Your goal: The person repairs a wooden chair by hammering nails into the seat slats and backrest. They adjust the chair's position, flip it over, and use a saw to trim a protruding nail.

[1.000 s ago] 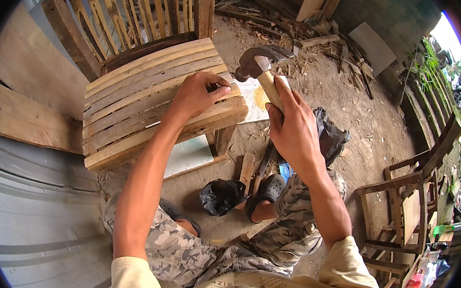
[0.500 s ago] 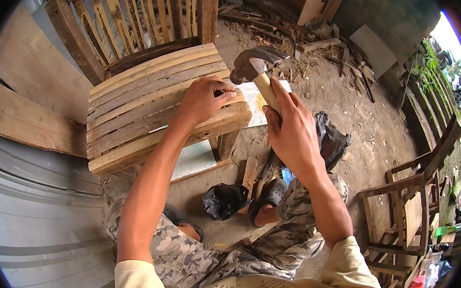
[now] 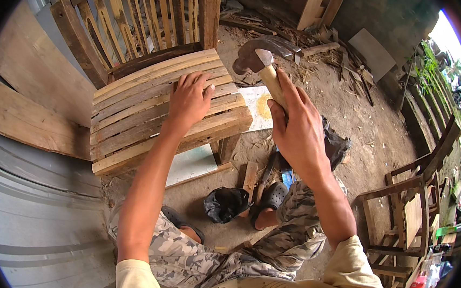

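A wooden chair with a slatted seat point(image 3: 136, 116) stands in front of me, its slatted back rising at the far side. My left hand point(image 3: 188, 99) rests on the seat slats toward their right end, fingers stretched forward and thumb apart, with nothing seen in it. My right hand point(image 3: 300, 122) is wrapped round the wooden handle of a claw hammer point(image 3: 261, 60). The hammer is raised just right of the seat, its dark metal head up and claw pointing right. A small pale sliver point(image 3: 155, 135) lies in a gap near the seat's front.
Below the seat's right end lies a white board point(image 3: 257, 105) with a yellow stain. Black plastic bags point(image 3: 227, 203) sit by my feet. Scrap wood point(image 3: 315, 49) litters the ground at the back. Another wooden chair frame point(image 3: 396, 190) stands at right; corrugated metal sheeting point(image 3: 42, 229) is at left.
My left hand has moved left from the seat's right end, its pinched fingers now spread over the slats. My right hand and the hammer have shifted slightly right.
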